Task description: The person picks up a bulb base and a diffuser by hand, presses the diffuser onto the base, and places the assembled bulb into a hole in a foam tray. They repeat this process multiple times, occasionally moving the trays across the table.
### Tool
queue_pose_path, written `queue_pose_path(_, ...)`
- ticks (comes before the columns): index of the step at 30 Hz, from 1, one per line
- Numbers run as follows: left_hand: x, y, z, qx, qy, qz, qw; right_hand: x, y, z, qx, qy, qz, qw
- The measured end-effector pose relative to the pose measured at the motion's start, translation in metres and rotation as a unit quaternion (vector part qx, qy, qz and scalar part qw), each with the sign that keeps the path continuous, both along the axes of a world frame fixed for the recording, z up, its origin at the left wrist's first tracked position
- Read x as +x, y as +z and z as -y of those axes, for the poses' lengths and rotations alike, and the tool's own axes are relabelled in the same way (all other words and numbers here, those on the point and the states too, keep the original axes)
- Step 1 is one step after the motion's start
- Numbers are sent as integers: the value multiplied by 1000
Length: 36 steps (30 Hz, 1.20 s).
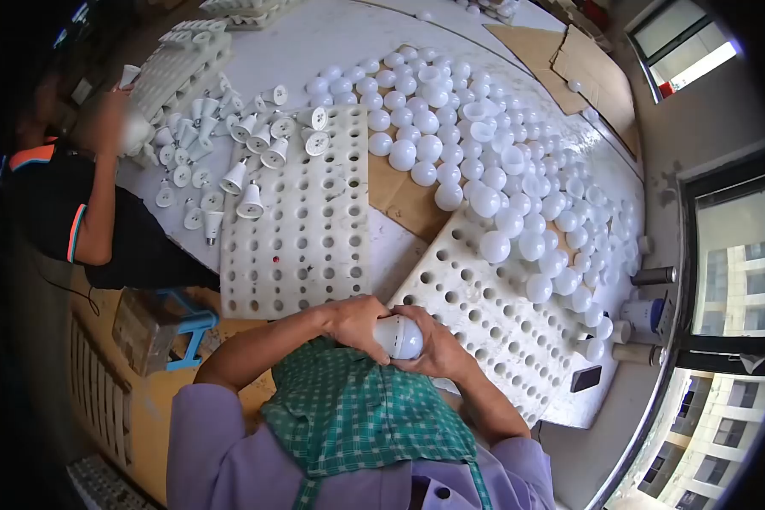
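Close to my body, above the green checked apron, both hands are closed round one light bulb (399, 337). My left hand (357, 325) wraps the white base side, and my right hand (433, 344) grips the side with the rounded cover. Beyond them lie two white trays with rows of holes, one on the left (314, 246) and one on the right (484, 319). White bulb bases (251, 200) lie on the left tray's upper part and beside it. Many round white covers (484, 200) spread over the table and the right tray's far part.
A co-worker in dark clothes (136, 221) stands at the left, one hand raised near a bulb base. Stacked trays (174, 68) stand at the back left. A phone (586, 378) lies at the right edge. A blue stool (197, 327) is below left.
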<state>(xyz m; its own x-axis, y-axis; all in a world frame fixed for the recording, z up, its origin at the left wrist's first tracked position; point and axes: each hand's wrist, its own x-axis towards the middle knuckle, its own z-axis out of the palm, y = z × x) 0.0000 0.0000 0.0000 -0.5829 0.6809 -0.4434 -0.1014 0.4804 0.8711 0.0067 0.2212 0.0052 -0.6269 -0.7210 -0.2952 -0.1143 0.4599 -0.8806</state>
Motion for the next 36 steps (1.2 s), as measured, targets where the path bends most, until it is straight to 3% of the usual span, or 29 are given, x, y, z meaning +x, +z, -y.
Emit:
queue_pose_path(3, -6, 3, 0, 12, 7, -24, 1000, -1, -8, 3, -50, -16, -31, 998)
queue_pose_path(5, -7, 6, -1, -21, 0, -38, 999, 5, -9, 7, -117, -48, -170, 977)
queue_pose_path(8, -4, 15, -7, -19, 4, -7, 1000, 14, -3, 12, -134, -86, -240, 958)
queue_pose_path(12, -8, 40, -13, 15, -9, -50, 999, 16, -2, 10, -215, -97, -264, 935)
queue_pose_path(14, -8, 53, -17, -24, -67, -45, 996, 20, 6, 9, -264, -105, -316, 905)
queue_pose_path(17, -5, 71, -20, -22, -66, -70, 995, 17, 17, 6, -306, -80, -324, 892)
queue_pose_path(21, -4, 45, -22, 20, -23, -80, 996, 19, -2, 5, -309, -108, -342, 881)
queue_pose_path(24, -8, 24, -23, 27, 5, 157, 987, 17, -9, -2, -291, -65, -378, 876)
queue_pose_path(27, -9, 32, -25, 83, 39, 253, 963, 16, -18, -7, -247, -22, -409, 878)
queue_pose_path(30, -10, 24, -26, 89, 51, 237, 966, 16, -17, -9, -238, -51, -409, 879)
queue_pose_path(32, -7, 11, -30, 99, 65, 185, 975, 17, -9, -10, -172, -67, -309, 933)
queue_pose_path(33, -5, 10, -32, 108, 79, 134, 982, 18, -10, -8, -172, -69, -307, 933)
queue_pose_path(36, -6, 12, -37, 77, 71, 128, 986, 21, -14, -4, -246, -99, -344, 901)
